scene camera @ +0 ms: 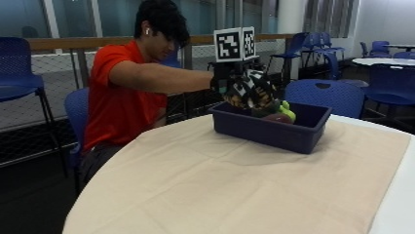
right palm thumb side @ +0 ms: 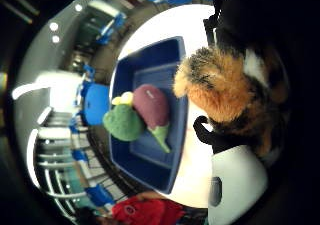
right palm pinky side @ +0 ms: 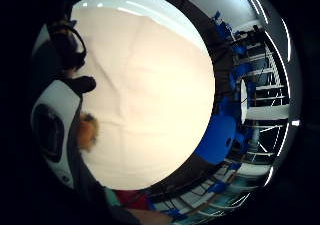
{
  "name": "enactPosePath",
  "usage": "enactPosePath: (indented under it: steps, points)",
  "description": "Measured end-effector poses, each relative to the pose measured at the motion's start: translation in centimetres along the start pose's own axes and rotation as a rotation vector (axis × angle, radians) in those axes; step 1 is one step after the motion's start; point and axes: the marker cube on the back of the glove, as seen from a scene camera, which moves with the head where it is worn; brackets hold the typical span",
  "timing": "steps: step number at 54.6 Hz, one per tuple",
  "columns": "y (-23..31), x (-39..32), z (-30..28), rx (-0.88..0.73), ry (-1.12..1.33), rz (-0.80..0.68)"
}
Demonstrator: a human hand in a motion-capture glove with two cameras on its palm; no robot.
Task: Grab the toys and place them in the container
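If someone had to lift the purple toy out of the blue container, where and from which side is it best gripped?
Probably across the rounded purple body of the purple toy, coming straight down from above. It lies on the floor of the blue container, whose walls block a side approach. The green toy presses against one flank, and its green tip looks too narrow to pinch.

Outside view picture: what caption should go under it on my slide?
Gloved right hand holds a furry toy over the blue container of plush toys.

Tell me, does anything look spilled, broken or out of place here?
Nothing stands out. The blue bin sits upright on the tablecloth with the green toy and purple toy inside. The gloved hand holds a furry toy at the bin's edge.
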Motion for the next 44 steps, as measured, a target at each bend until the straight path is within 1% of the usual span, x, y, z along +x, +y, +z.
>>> enactPosePath:
  steps: [12,19,21,25,32,35,40,44]
  points:
    - [0.5,-4.9,-3.6,0.024,-0.069,-0.08]
    - [0.6,-8.9,-4.6,0.021,-0.105,-0.126]
    - [0.8,-10.3,-4.6,0.016,-0.111,-0.168]
    - [1.5,-12.5,-4.0,0.015,-0.065,-0.299]
    - [1.1,-15.3,-3.2,0.012,-0.068,-0.226]
    - [1.0,-16.0,-2.9,-0.017,-0.097,-0.191]
    - [1.3,-16.4,-2.1,-0.105,-0.092,-0.208]
    - [2.0,-16.2,-1.8,-0.186,-0.111,-0.275]
